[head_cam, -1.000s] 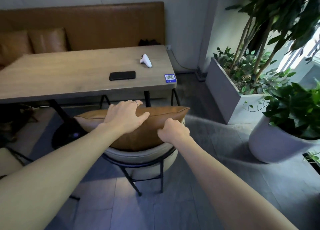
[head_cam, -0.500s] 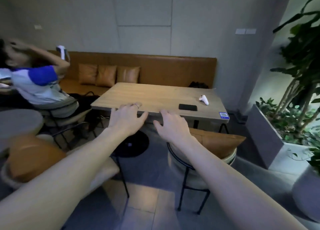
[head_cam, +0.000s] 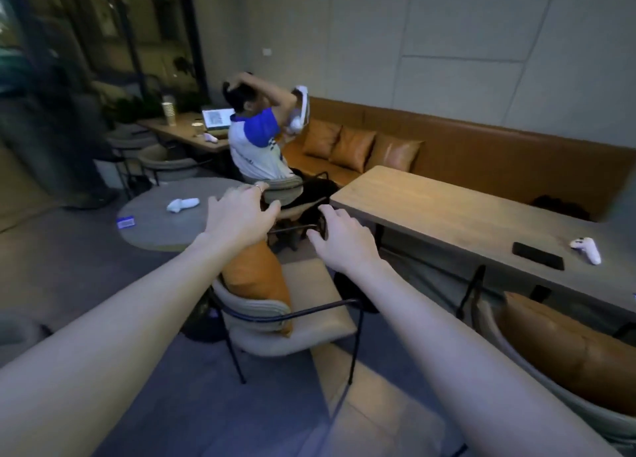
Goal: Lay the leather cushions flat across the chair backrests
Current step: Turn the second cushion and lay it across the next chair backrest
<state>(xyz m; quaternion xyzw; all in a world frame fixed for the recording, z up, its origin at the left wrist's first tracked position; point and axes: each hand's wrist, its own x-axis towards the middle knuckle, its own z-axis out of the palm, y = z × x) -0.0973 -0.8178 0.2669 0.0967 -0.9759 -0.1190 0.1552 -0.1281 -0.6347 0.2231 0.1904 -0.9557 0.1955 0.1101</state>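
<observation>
Currently: reach toward tan leather cushion (head_cam: 256,277), propped upright in centre-frame chair (head_cam: 292,322).
Left hand (head_cam: 237,215), right hand (head_cam: 347,240): spread, empty. Next, likely: grasp, lay flat across backrest.

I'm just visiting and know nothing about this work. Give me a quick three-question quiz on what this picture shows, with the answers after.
1. True or false: the left hand and the right hand are both empty, fingers spread.
2. The orange cushion in the nearest chair is: A) propped upright against the backrest, B) flat on the floor, C) on the round table.
3. Name the dark flat item beside the white controller on the long wooden table.

Key
1. True: neither hand holds anything.
2. A.
3. A black phone.
</observation>
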